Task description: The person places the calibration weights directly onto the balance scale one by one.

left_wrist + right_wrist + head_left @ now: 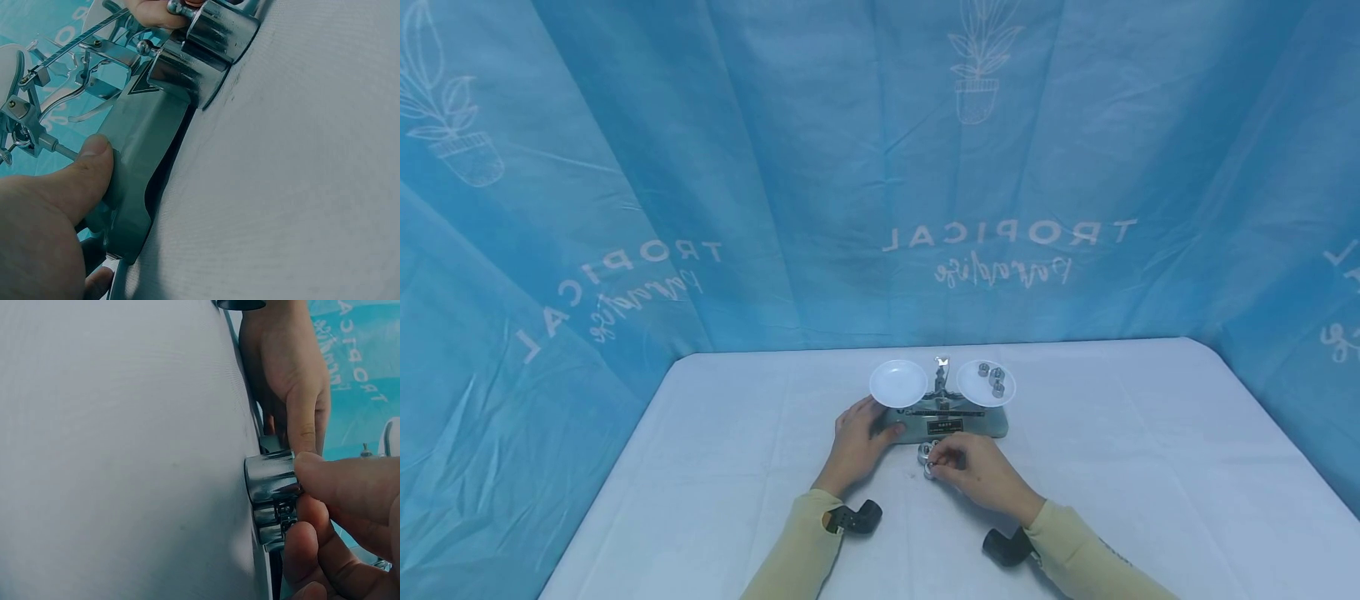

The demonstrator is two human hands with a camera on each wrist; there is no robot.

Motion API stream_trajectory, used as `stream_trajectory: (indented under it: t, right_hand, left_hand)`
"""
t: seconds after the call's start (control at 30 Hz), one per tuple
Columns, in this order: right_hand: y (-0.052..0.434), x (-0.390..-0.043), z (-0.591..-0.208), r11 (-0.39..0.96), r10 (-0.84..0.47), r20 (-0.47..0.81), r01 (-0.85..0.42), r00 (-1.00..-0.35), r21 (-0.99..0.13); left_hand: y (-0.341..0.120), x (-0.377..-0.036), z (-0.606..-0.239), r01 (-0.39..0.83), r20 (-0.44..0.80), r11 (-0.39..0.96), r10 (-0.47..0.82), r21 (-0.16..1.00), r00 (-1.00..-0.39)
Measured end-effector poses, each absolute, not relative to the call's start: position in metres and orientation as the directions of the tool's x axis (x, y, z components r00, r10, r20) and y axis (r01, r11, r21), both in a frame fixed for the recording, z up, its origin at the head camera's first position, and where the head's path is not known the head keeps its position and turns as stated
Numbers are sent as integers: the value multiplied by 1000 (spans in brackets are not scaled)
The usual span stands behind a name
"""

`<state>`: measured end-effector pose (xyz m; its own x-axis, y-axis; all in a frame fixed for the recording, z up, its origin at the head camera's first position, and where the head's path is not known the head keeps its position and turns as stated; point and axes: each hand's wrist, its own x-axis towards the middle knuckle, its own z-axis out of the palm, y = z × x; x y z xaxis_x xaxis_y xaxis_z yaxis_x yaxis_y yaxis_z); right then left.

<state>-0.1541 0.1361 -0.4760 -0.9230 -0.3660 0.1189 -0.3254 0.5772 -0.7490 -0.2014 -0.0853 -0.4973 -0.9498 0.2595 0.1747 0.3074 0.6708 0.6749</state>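
Left hand (859,435) grips balance (946,410) at left end, presumably steadying it. Right hand (977,472) pinches metal weight (929,472) near its knob, likely for purchase; weight stands on surface (700,467) before balance.

Balance scale (945,427) on a table (700,500), curtain (820,167) behind it. At its left, one pan (898,383) and the left hand (857,439); at its right, another pan (971,388) bearing small weights (997,389); just in front, more weights (924,454) and the right hand (983,473).

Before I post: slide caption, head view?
Left hand grips balance scale, right hand pinches metal weight; more weights sit on right pan.
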Motion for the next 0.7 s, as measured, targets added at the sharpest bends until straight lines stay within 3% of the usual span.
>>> stream_trajectory:
  t: [0.7]
  right_hand:
    - [138, -153, -469, 555, -408, 133, -362, -903, -749]
  left_hand:
    - [-86, -202, -497, 316, 184, 672, 262, 670, -947]
